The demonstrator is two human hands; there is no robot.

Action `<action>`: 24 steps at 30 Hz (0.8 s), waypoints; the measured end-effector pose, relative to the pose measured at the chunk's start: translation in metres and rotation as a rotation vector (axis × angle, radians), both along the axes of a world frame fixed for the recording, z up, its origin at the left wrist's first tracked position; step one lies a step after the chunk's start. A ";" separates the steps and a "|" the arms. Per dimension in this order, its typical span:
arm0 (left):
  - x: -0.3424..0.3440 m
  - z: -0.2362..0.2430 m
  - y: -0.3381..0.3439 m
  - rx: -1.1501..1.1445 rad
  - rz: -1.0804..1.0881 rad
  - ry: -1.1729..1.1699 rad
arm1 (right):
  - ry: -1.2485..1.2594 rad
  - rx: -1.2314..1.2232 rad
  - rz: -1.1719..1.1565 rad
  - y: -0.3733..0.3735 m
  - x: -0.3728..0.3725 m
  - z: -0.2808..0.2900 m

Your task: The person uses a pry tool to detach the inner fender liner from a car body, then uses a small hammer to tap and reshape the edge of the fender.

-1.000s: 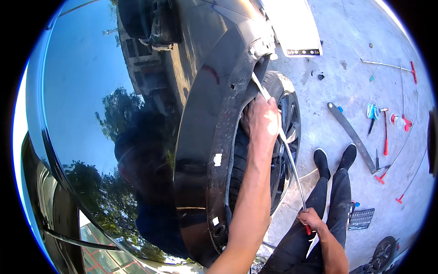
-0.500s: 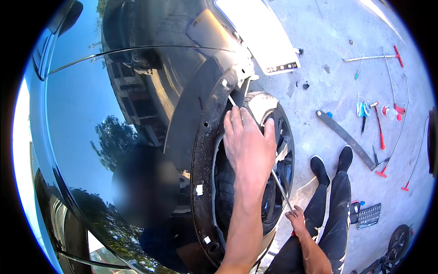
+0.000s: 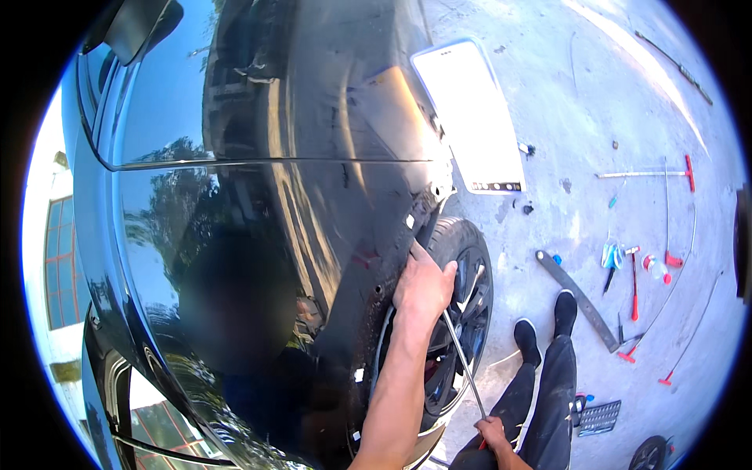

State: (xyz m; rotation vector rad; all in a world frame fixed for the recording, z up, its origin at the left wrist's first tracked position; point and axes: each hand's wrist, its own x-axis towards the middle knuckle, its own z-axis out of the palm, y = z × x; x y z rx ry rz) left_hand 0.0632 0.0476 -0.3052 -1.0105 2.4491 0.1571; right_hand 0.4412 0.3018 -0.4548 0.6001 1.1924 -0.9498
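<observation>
Presently, the rod [image 3: 467,366] slanted across the wheel [image 3: 475,301], its lower end gripped in the curled right hand [image 3: 493,432], the left hand [image 3: 423,288] over its upper part, finger closure there not discernible.

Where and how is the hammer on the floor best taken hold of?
Probably by the red grip, from above and from the picture's lower side: the hammer lies flat on the floor, its head toward the picture's top, its slim grip toward the bottom.
</observation>
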 end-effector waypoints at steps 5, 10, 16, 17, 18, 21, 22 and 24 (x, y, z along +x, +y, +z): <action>-0.004 -0.040 -0.041 0.291 0.183 0.184 | 0.030 0.045 -0.115 0.006 0.000 0.005; 0.002 -0.059 -0.036 0.171 0.213 0.425 | 0.086 0.100 -0.219 0.015 -0.002 0.009; -0.004 -0.083 -0.030 0.109 0.173 0.468 | 0.641 0.216 0.045 0.050 -0.004 -0.017; 0.023 -0.063 -0.049 0.005 0.183 0.422 | 0.706 0.164 0.177 0.030 -0.014 0.018; 0.007 -0.078 -0.039 0.061 0.158 0.449 | 0.672 0.242 0.068 0.029 -0.038 0.028; -0.003 -0.085 -0.030 0.082 0.168 0.524 | 0.618 0.315 -0.107 0.017 -0.065 0.044; -0.003 -0.085 -0.030 0.084 0.181 0.551 | 0.655 0.347 -0.068 0.014 -0.063 0.043; -0.004 -0.086 -0.033 0.085 0.168 0.466 | 0.713 0.370 -0.028 0.011 -0.056 0.038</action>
